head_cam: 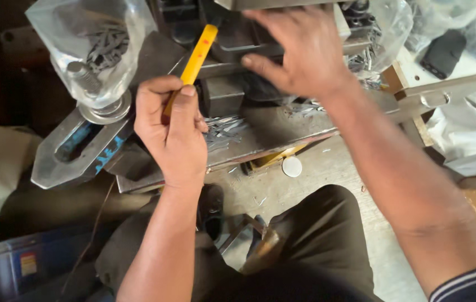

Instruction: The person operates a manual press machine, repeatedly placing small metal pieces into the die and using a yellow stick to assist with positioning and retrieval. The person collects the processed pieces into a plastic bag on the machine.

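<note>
My left hand (172, 131) is closed around a thin yellow-orange stick (198, 53) that points up and away toward the dark metal block of a press machine (224, 95). My right hand (299, 50) reaches over the machine's upper part with fingers spread and slightly blurred; I cannot see anything in it. Small flat metal pieces (224, 131) lie heaped on the steel bed plate (282, 126) just right of my left hand.
A clear plastic bag (90, 47) with metal bits hangs over a big bolt and washer (104, 112) on a slotted clamp (76, 151) at left. More plastic bags (456, 33) lie at the right. My knees and a concrete floor (316, 168) are below.
</note>
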The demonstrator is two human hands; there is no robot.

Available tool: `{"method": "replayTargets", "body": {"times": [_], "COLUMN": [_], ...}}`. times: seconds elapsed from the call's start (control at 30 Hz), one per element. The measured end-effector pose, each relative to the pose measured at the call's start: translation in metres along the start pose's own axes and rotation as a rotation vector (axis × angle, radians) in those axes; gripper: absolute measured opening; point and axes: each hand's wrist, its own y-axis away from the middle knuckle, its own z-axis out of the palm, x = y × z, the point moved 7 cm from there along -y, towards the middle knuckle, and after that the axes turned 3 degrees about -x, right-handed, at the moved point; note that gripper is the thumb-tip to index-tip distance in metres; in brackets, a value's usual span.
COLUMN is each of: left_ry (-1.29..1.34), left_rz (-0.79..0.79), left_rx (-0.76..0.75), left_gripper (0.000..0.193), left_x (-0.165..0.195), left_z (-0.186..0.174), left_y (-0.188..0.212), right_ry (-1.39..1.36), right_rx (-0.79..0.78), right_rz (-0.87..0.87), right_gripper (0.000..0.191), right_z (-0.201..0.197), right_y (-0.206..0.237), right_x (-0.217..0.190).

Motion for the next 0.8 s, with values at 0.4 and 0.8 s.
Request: {"method": "replayTargets", "body": {"times": [0.4, 0.8], "left_ry": [0.043, 0.055], "left_rz": [0.020, -0.007], "left_rx": [-0.010, 0.000], "left_gripper": [0.007, 0.008], "left_x": [-0.006, -0.005], "left_z": [-0.001, 0.000], "left_y": [0.001, 0.000], "right_ry": [-0.389, -0.277], "right_rx": [0.047, 0.032], "right_rz": [0.405, 0.284], "right_gripper": [0.025, 0.033], "right_z": [0.037, 0.028], "right_y": [0.111, 0.122], "right_x": [-0.070, -0.079]}}
